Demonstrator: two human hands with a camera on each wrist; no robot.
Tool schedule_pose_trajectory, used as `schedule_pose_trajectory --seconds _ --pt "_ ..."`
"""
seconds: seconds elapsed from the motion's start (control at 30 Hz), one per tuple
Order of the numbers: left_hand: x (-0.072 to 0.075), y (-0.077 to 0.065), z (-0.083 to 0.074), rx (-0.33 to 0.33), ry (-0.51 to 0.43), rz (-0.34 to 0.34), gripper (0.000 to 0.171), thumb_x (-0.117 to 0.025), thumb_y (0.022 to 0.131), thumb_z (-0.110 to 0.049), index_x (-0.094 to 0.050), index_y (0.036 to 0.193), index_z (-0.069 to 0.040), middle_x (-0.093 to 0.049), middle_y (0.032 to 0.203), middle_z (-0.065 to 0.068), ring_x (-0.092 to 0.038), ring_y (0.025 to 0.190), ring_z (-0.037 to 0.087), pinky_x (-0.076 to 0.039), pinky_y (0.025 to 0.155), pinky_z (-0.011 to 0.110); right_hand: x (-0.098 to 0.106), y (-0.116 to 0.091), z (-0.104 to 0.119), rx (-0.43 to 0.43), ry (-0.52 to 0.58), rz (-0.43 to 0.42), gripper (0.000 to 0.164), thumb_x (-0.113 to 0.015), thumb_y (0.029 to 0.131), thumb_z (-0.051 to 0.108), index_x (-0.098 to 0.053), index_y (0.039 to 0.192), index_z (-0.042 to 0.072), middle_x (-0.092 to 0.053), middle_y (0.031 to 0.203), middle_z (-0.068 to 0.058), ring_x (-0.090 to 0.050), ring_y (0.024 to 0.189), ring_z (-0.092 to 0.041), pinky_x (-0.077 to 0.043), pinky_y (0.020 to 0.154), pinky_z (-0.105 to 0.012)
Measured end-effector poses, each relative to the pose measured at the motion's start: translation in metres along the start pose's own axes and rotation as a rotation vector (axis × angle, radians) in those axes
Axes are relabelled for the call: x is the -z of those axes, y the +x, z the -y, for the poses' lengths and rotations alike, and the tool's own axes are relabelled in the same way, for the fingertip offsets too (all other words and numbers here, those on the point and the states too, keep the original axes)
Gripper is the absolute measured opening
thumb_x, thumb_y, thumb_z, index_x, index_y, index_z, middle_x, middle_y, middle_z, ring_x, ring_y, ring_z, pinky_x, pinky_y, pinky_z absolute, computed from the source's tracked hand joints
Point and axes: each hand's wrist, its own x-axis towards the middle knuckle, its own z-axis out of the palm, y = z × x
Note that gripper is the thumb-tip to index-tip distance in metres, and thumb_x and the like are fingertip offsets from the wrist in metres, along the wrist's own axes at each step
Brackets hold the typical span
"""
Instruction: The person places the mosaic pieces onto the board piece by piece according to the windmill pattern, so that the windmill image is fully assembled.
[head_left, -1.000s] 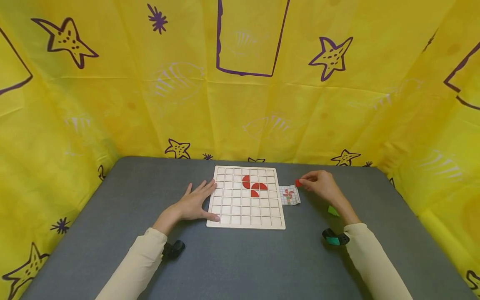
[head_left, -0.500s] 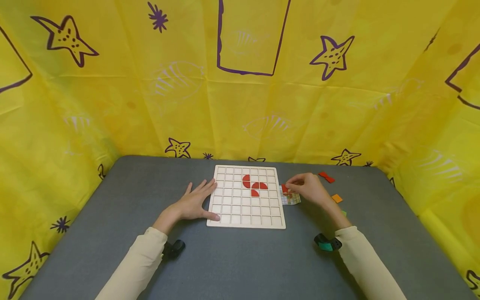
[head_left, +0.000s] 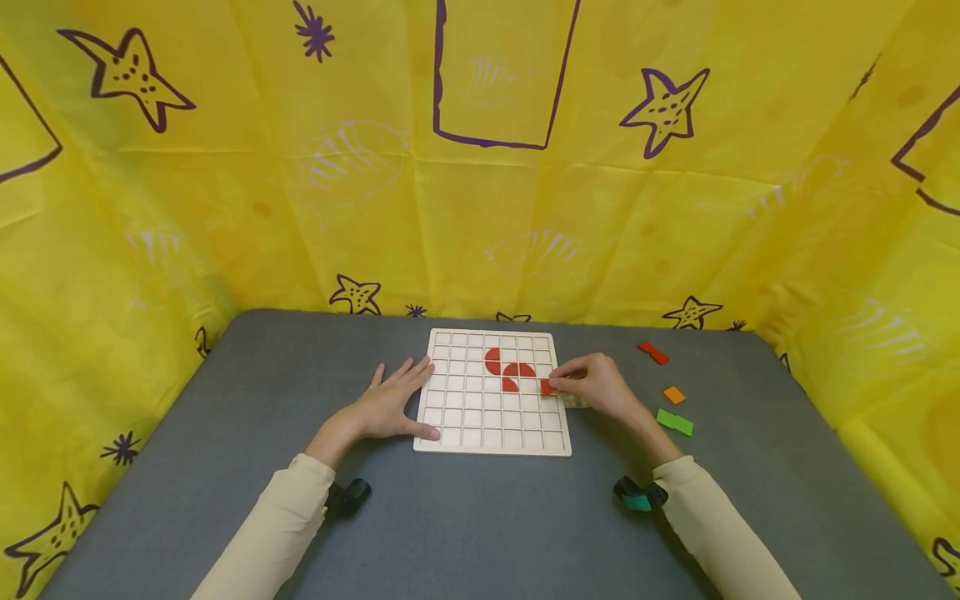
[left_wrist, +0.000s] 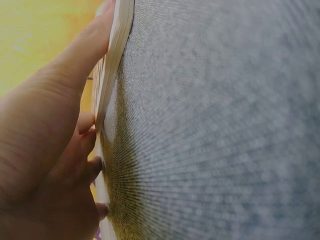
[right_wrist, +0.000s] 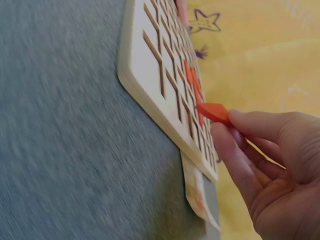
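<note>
A pale wooden grid board point(head_left: 480, 421) lies on the table with several red quarter-round tiles point(head_left: 492, 361) set in its cells. My left hand point(head_left: 386, 408) rests along the board's left edge, fingers spread and thumb on its near corner; the left wrist view shows the thumb point(left_wrist: 85, 50) over the rim. Between thumb and fingertips my right hand point(head_left: 600, 385) pinches a red tile point(right_wrist: 214, 112), held above the right edge of the board. Partly hidden under that hand, a small printed pattern card point(right_wrist: 195, 190) sticks out from beside the board.
To the right of the right hand lie two red pieces point(head_left: 652, 353), an orange tile point(head_left: 674, 395) and green tiles point(head_left: 675, 422) on the grey table point(head_left: 480, 525). A yellow patterned cloth point(head_left: 480, 208) hangs behind and at both sides.
My right hand has moved left with the red tile, from beside the card to over the board's right edge. The loose tiles it covered now show. The left hand has stayed in place.
</note>
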Motion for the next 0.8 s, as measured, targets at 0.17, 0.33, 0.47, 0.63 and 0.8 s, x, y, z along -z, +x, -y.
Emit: schedule_pose_trajectory --seconds 0.17,0.33,0.47,0.63,0.8 --pt "0.001 0.001 0.0 0.002 -0.005 -0.001 0.118 -0.075 0.071 -0.067 -0.018 0.157 -0.01 -0.01 0.164 0.005 -0.004 0.15 0.034 0.008 0.113 0.063 -0.009 0.001 0.005 -0.02 0.084 0.049 0.014 -0.078 0.084 0.016 -0.079 0.093 0.005 -0.074 0.088 -0.006 -0.065 0.075 -0.017 -0.052 0.06 -0.025" --pt "0.001 0.0 0.0 0.003 -0.002 -0.001 0.118 -0.075 0.071 -0.067 -0.018 0.157 -0.01 -0.01 0.164 0.006 -0.004 0.15 0.034 0.008 0.113 0.063 -0.016 0.004 0.007 -0.058 0.139 0.078 0.016 -0.078 0.085 0.017 -0.079 0.094 0.005 -0.074 0.09 -0.006 -0.067 0.075 -0.017 -0.054 0.063 -0.025" --pt "0.001 0.0 0.0 0.001 -0.009 -0.005 0.118 -0.075 0.071 -0.066 -0.019 0.157 -0.009 -0.011 0.164 0.007 -0.004 0.15 0.036 0.008 0.113 0.064 -0.021 0.007 0.011 -0.139 0.216 0.107 0.019 -0.078 0.084 0.016 -0.078 0.096 0.001 -0.074 0.092 -0.01 -0.07 0.074 -0.018 -0.056 0.065 -0.025" --pt "0.001 0.0 0.0 0.002 -0.006 -0.006 0.118 -0.075 0.071 -0.066 -0.018 0.157 -0.01 -0.01 0.164 0.006 -0.004 0.15 0.035 0.008 0.113 0.064 -0.029 0.01 0.014 -0.161 0.267 0.146 0.019 -0.077 0.085 0.012 -0.077 0.097 -0.002 -0.074 0.093 -0.013 -0.072 0.074 -0.019 -0.058 0.067 -0.027" --pt "0.001 0.0 0.001 -0.001 0.002 -0.006 0.118 -0.075 0.071 -0.067 -0.019 0.157 -0.009 -0.011 0.164 0.007 -0.005 0.15 0.035 0.008 0.113 0.064 -0.037 0.011 0.017 -0.144 0.264 0.145 0.016 -0.077 0.085 0.009 -0.077 0.096 -0.002 -0.074 0.089 -0.013 -0.072 0.071 -0.02 -0.059 0.066 -0.03"
